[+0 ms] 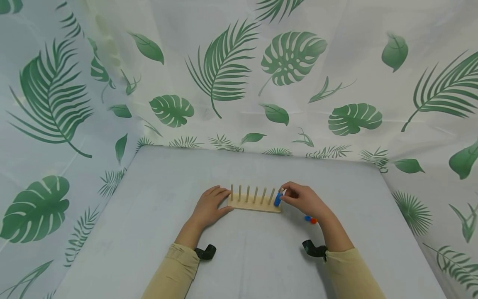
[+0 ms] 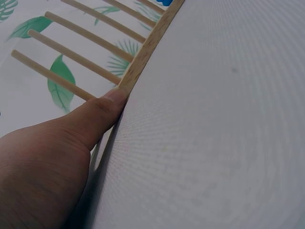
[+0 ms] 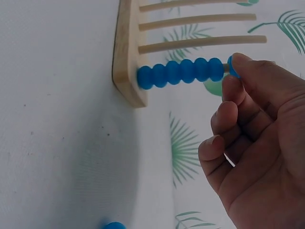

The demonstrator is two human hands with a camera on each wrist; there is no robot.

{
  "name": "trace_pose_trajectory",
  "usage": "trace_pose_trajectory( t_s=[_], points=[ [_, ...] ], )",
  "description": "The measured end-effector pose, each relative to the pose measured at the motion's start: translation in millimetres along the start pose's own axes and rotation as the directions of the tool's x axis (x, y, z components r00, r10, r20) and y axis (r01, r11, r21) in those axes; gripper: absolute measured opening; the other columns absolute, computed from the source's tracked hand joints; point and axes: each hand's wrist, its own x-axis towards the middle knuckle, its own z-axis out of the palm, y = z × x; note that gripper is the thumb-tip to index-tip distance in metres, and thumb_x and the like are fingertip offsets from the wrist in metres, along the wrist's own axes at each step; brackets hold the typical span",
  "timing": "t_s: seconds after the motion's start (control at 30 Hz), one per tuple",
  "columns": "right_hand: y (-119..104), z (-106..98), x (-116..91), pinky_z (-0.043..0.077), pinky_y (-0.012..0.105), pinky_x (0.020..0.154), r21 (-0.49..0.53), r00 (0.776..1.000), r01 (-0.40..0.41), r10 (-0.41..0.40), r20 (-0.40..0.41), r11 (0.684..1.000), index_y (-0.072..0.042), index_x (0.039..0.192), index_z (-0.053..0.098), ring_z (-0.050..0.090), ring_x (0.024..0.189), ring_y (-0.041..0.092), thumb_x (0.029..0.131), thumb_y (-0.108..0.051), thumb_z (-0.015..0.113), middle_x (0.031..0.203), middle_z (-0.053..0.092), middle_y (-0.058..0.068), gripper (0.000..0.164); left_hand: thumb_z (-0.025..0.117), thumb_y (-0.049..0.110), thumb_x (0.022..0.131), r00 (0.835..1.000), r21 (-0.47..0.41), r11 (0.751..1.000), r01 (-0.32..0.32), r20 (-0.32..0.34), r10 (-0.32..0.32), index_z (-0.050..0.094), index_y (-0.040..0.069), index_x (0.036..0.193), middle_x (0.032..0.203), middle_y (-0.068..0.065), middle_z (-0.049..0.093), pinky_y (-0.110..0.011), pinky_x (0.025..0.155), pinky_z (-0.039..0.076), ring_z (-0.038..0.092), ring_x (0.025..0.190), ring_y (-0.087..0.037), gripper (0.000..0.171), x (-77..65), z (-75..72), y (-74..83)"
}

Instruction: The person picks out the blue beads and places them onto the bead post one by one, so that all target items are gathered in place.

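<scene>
A wooden peg board (image 1: 254, 205) with a row of upright pegs stands on the table. On its rightmost peg sits a stack of several blue beads (image 3: 181, 72). My right hand (image 1: 303, 197) pinches one more blue bead (image 3: 233, 67) between thumb and forefinger; the peg passes into it, a short gap above the stack. The other fingers of that hand are curled. My left hand (image 1: 212, 206) holds the board's left end, its thumb (image 2: 112, 98) along the front edge and its fingers toward the back.
On the white table (image 1: 246, 253), a blue bead (image 1: 308, 218) and a red bead (image 1: 313, 221) lie right of the board, near the right forearm. A leaf-patterned curtain (image 1: 239, 83) rises behind the table's far edge. Each wrist wears a black camera (image 1: 314, 249).
</scene>
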Motion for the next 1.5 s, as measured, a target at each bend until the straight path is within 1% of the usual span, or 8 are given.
trace_pose_trajectory(
  t_s=[0.33,0.57,0.77,0.83,0.93,1.1,1.3,1.5],
  points=[
    [3.8,4.7,0.4,0.046,0.025,0.057,0.019,1.000,0.001,-0.001,0.006,1.000,-0.020,0.117,0.063,0.052,0.069,0.011,0.095,-0.028,0.068,0.084,0.062,-0.006,0.024,0.062,0.056,0.092,1.000,0.002,1.000,0.001,0.009,-0.001,0.052,0.023,0.144,0.144,0.001,0.054,-0.044,0.123,0.029,0.038,0.145,-0.025,0.062,0.1,0.2,-1.2],
    [6.7,2.1,-3.6,0.048,0.026,0.058,0.045,1.000,0.014,-0.015,0.022,0.999,-0.016,0.129,0.060,0.055,0.069,0.011,0.096,-0.028,0.066,0.087,0.067,0.002,0.036,0.062,0.055,0.092,1.000,0.007,1.000,0.003,0.004,-0.003,0.053,0.022,0.144,0.144,0.001,0.055,-0.045,0.122,0.029,0.038,0.144,-0.026,0.062,0.8,0.6,-0.2],
    [17.2,-7.5,-11.4,0.052,0.025,0.072,0.009,1.000,-0.019,0.019,0.017,1.000,-0.021,0.121,0.065,0.059,0.081,0.009,0.096,-0.035,0.065,0.093,0.067,-0.003,0.029,0.063,0.054,0.092,1.000,0.005,1.000,-0.006,-0.004,0.006,0.053,0.022,0.143,0.143,0.000,0.055,-0.045,0.122,0.030,0.039,0.144,-0.026,0.061,0.9,0.9,-0.1],
    [21.7,-12.5,-14.0,0.054,0.030,0.078,-0.003,0.999,-0.028,0.028,0.019,1.000,-0.019,0.120,0.066,0.061,0.089,0.013,0.096,-0.036,0.065,0.097,0.067,-0.004,0.029,0.062,0.055,0.092,1.000,0.013,1.000,-0.002,0.006,0.002,0.053,0.022,0.144,0.144,0.001,0.055,-0.045,0.122,0.029,0.038,0.144,-0.026,0.062,1.2,1.2,-0.5],
    [29.5,-19.7,-18.5,0.054,0.045,0.093,-0.012,0.998,-0.055,0.055,0.027,0.998,-0.016,0.121,0.067,0.061,0.108,0.025,0.096,-0.037,0.065,0.113,0.068,0.001,0.033,0.061,0.056,0.092,1.000,0.018,1.000,0.002,0.014,-0.002,0.052,0.023,0.144,0.145,0.001,0.054,-0.044,0.123,0.029,0.038,0.145,-0.025,0.062,1.4,1.5,-1.0],
    [50.0,-26.9,-27.1,0.036,0.066,0.110,-0.038,0.987,-0.147,0.149,0.056,0.988,-0.016,0.132,0.060,0.042,0.137,0.040,0.093,-0.036,0.069,0.144,0.052,0.012,0.045,0.063,0.054,0.092,1.000,0.007,1.000,-0.005,0.002,0.005,0.053,0.022,0.143,0.144,0.000,0.055,-0.046,0.122,0.030,0.039,0.144,-0.027,0.062,0.9,1.2,-1.6],
    [73.7,-29.0,-35.5,0.021,0.073,0.114,-0.036,0.965,-0.220,0.223,0.140,0.975,-0.017,0.139,0.054,0.021,0.147,0.047,0.089,-0.035,0.073,0.157,0.035,0.017,0.056,0.062,0.056,0.092,1.000,0.005,1.000,-0.005,0.003,0.005,0.053,0.023,0.144,0.144,0.001,0.055,-0.045,0.122,0.030,0.039,0.144,-0.026,0.062,0.5,1.6,-2.1],
    [80.3,-29.7,-37.7,0.018,0.074,0.114,-0.034,0.963,-0.189,0.192,0.189,0.981,-0.016,0.140,0.054,0.011,0.149,0.048,0.088,-0.035,0.074,0.159,0.030,0.016,0.058,0.063,0.055,0.092,1.000,0.002,1.000,-0.011,-0.007,0.011,0.053,0.022,0.143,0.144,0.000,0.055,-0.046,0.122,0.030,0.039,0.144,-0.027,0.062,0.6,1.4,-2.2]
  ],
)
